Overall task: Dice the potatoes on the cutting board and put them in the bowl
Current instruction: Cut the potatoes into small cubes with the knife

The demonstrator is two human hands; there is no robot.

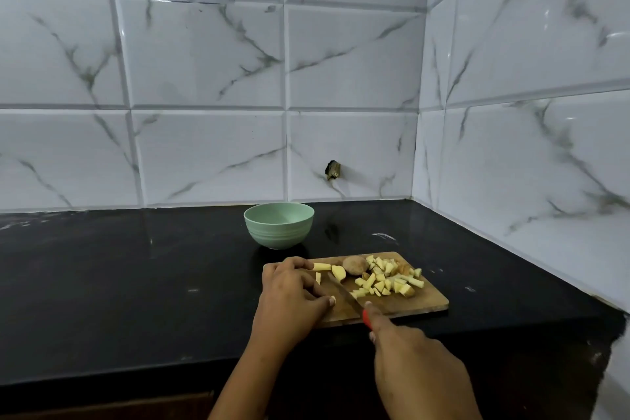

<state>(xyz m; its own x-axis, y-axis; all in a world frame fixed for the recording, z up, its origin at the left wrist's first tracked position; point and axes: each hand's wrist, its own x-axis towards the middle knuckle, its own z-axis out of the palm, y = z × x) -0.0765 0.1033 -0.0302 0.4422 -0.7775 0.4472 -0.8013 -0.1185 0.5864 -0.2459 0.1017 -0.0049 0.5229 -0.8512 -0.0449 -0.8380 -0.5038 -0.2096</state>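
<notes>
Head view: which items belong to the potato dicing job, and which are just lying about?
Job: cutting board, knife in right hand, potato strips held by left hand, diced potato, uncut potato chunk, green bowl.
Lying about: dark lump on the wall tile, white specks on the counter.

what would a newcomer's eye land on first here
The pale pile of diced potato on the wooden cutting board stands out against the black counter, with the right hand gripping a red-handled knife beside it. Behind the board sits an empty mint-green bowl.
</notes>
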